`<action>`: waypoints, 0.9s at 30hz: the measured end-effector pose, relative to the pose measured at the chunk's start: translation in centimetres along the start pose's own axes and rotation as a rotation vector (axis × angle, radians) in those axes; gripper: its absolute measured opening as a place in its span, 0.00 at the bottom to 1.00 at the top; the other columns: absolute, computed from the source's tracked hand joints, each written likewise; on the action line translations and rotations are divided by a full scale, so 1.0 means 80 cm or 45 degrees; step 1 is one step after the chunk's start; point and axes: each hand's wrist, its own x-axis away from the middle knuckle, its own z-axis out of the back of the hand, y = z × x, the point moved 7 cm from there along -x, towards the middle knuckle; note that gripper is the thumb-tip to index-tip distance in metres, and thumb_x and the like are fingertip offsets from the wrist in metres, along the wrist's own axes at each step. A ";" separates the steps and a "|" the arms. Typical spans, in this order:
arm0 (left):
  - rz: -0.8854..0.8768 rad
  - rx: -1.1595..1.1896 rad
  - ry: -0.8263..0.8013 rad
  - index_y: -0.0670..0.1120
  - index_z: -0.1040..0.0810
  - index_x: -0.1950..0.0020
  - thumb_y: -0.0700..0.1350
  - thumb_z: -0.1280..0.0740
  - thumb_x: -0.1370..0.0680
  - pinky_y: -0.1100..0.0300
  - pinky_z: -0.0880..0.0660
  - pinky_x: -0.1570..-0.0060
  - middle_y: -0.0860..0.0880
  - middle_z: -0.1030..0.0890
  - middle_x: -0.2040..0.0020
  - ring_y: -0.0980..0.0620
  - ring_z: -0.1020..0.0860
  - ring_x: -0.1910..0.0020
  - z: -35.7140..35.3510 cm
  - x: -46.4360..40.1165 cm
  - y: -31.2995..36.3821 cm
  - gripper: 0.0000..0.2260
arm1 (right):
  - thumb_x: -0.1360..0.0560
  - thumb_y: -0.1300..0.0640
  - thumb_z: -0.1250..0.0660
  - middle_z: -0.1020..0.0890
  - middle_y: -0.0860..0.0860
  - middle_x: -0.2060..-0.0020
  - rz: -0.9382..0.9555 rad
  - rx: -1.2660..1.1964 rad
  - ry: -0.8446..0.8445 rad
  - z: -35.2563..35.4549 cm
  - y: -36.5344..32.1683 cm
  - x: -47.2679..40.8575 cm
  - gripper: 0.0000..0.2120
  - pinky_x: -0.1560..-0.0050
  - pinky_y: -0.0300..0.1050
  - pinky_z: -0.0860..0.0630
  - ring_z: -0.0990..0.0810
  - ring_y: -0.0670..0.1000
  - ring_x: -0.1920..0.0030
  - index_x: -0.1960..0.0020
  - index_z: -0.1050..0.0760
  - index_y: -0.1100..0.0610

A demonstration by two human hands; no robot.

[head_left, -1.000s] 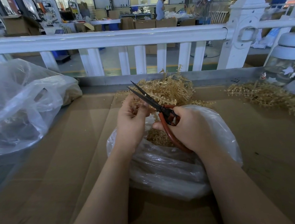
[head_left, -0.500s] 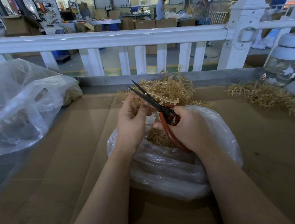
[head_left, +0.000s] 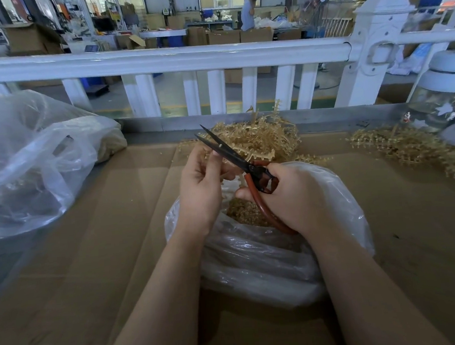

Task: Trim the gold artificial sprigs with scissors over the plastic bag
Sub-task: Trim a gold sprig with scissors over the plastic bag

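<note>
**Keep the cut over the bag mouth**

Your right hand (head_left: 286,192) is curled through the red loops of the scissors (head_left: 236,157), with the dark blades parted a little and pointing to 11 o'clock. Your left hand (head_left: 199,183) pinches a gold sprig (head_left: 227,172) between thumb and fingertips, just beside the blades; most of the piece is hidden behind the fingers, so I cannot tell how much sticks out.

To do this well, feed the stem deep toward the pivot where the blades bite hardest, and keep your left fingertips clear of the edges, which sit very near them. Hold the sprig low over the opening so trimmings drop in and do not scatter on the cardboard.

The plastic bag (head_left: 256,258) lies on the bench (head_left: 64,269) right under both hands, its mouth open at 12 o'clock, holding a heap of gold trimmings (head_left: 243,212). A pile of gold sprigs (head_left: 267,138) waits just beyond it at 12 o'clock, and a second pile (head_left: 417,150) lies well apart at 2 o'clock. At 9 o'clock a larger clear bag (head_left: 33,167) sits crumpled; something pale gold shows through its far end, but its contents are unclear. A clear jar (head_left: 440,98) with a white lid stands at 2 o'clock.
</note>
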 end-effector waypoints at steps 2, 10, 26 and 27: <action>0.003 -0.004 -0.001 0.53 0.24 0.50 0.46 0.40 0.16 0.67 0.24 0.61 0.54 0.17 0.63 0.57 0.19 0.62 -0.001 0.000 0.000 0.07 | 0.41 0.18 0.39 0.22 0.36 0.68 0.017 0.009 -0.002 0.000 -0.002 0.000 0.30 0.66 0.34 0.32 0.23 0.35 0.65 0.56 0.22 0.42; -0.020 -0.023 -0.025 0.51 0.24 0.48 0.45 0.40 0.16 0.61 0.20 0.55 0.53 0.16 0.58 0.54 0.18 0.60 -0.003 0.000 0.000 0.06 | 0.42 0.16 0.40 0.22 0.37 0.68 0.044 0.037 0.015 0.003 -0.003 -0.001 0.31 0.67 0.35 0.30 0.23 0.37 0.65 0.60 0.25 0.41; -0.031 -0.030 -0.017 0.48 0.24 0.48 0.43 0.41 0.16 0.66 0.23 0.59 0.54 0.17 0.61 0.59 0.18 0.64 -0.004 0.002 0.008 0.06 | 0.40 0.18 0.38 0.24 0.38 0.71 0.080 0.032 0.053 0.003 -0.002 -0.001 0.26 0.68 0.34 0.33 0.24 0.37 0.68 0.65 0.32 0.41; -0.031 -0.026 -0.016 0.48 0.24 0.48 0.42 0.41 0.16 0.65 0.22 0.59 0.54 0.17 0.61 0.59 0.18 0.63 -0.003 0.001 0.008 0.06 | 0.40 0.18 0.38 0.24 0.38 0.71 0.078 0.029 0.053 0.003 -0.001 -0.001 0.26 0.69 0.33 0.33 0.24 0.37 0.68 0.66 0.32 0.41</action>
